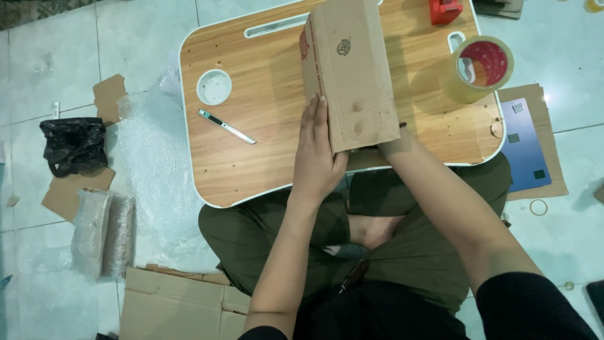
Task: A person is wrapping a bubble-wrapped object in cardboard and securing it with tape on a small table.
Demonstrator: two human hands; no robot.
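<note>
— Cardboard, plain brown and matte: what shape is the box?

— Long and flat-sided, lying on the lap table, a wood-grain board with rounded white edging. Its near end overhangs the table's front edge.

— And the hands?

— The left hand lies flat against the box's left side, fingers together and stretched along the cardboard, thumb under the near corner. The right hand is tucked under or behind the near end; I cannot tell how its fingers sit.

— Room on the table?

— Bare wood to the left, past a slim white-and-dark cutter and a round white cup recess. To the right, a glossy roll of clear tape stands near the edge, well apart from the box.

— Around it?

— Crinkled bubble wrap on pale floor tiles, two wrapped bundles, flattened cardboard sheets, a black plastic bag. A red thing is cut off at the top.
</note>
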